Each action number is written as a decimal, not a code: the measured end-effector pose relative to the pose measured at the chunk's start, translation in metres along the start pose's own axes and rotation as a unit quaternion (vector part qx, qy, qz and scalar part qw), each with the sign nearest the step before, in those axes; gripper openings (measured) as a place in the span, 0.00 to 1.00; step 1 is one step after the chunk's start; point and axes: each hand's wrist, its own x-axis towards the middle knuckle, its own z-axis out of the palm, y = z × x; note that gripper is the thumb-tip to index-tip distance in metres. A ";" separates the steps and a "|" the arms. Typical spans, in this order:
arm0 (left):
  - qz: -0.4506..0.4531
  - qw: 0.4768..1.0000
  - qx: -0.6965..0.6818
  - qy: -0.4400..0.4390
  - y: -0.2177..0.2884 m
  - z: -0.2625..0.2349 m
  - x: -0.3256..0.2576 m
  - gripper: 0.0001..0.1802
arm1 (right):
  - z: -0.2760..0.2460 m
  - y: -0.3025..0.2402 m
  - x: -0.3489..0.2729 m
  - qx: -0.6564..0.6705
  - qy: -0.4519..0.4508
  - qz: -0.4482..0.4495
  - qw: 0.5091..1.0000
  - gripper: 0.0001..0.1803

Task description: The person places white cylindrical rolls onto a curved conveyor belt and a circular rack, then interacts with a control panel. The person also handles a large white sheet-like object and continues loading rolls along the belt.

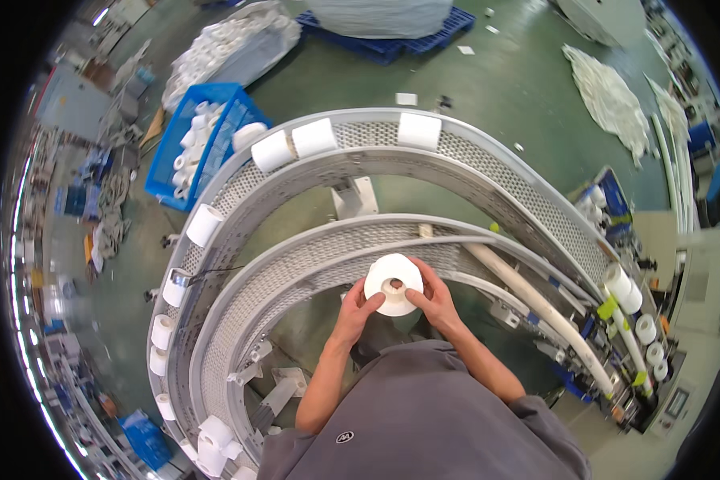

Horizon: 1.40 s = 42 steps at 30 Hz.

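Note:
A white paper roll point(394, 269) is held in front of my body with its end and core hole facing up at me. My left hand point(353, 314) is closed around its left side, the thumb pressing close to the core. On the opposite side my right hand point(434, 301) grips it the same way. Some loose paper seems to hang at the lower edge of the roll. The roll is above the inner curved conveyor point(328, 240). Under my hands, the fingertips are partly hidden by the roll.
On the outer curved conveyor point(496, 170) lie several white rolls point(315, 138). A blue crate point(162, 174) with rolls stands beyond it at the left, near a large plastic bag point(232, 50). A long pale tube point(528, 308) slopes toward machinery and a control panel point(678, 402) at right.

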 end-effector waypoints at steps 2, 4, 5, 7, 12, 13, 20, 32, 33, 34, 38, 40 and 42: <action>0.026 1.000 -0.009 -0.012 0.023 -0.032 -0.003 0.33 | 0.033 0.002 0.018 -0.066 -0.012 0.019 0.998 0.38; 0.032 0.999 0.012 -0.007 0.038 -0.062 -0.007 0.33 | 0.056 0.000 0.030 -0.161 -0.030 0.074 0.984 0.38; 0.030 0.999 0.022 -0.010 0.044 -0.074 -0.007 0.34 | 0.062 0.004 0.035 -0.162 -0.040 0.094 0.981 0.39; 0.041 0.998 0.047 -0.010 0.060 -0.092 -0.008 0.35 | 0.074 0.011 0.046 -0.163 -0.058 0.136 0.975 0.41; 0.179 0.965 0.188 -0.038 0.099 -0.102 -0.013 0.38 | 0.097 -0.006 0.067 -0.147 -0.112 0.038 0.982 0.45; 0.213 0.955 0.203 -0.047 0.102 -0.102 -0.014 0.38 | 0.100 -0.008 0.069 -0.139 -0.116 0.037 0.983 0.45; 0.192 0.970 0.143 -0.047 0.101 -0.100 -0.020 0.40 | 0.104 -0.020 0.061 -0.144 -0.113 0.027 0.983 0.42; 0.126 0.991 0.040 -0.010 0.085 -0.070 -0.021 0.32 | 0.089 -0.010 0.018 0.030 -0.071 0.058 0.995 0.41; 0.125 0.991 0.039 -0.004 0.085 -0.067 -0.022 0.31 | 0.090 -0.011 0.015 0.026 -0.065 0.046 0.997 0.39; 0.083 0.997 0.003 -0.007 0.084 -0.069 -0.021 0.30 | 0.093 -0.014 0.011 0.021 -0.058 0.033 0.998 0.38; -0.012 0.987 -0.142 -0.078 0.071 -0.083 -0.014 0.28 | 0.090 -0.027 0.003 0.037 -0.146 0.038 0.988 0.33; -0.049 0.971 -0.200 -0.119 0.060 -0.094 -0.011 0.28 | 0.096 -0.036 0.005 0.007 -0.172 0.029 0.985 0.30; -0.044 0.964 -0.240 -0.102 0.051 -0.095 -0.014 0.27 | 0.099 -0.036 0.006 -0.018 -0.172 0.011 0.985 0.28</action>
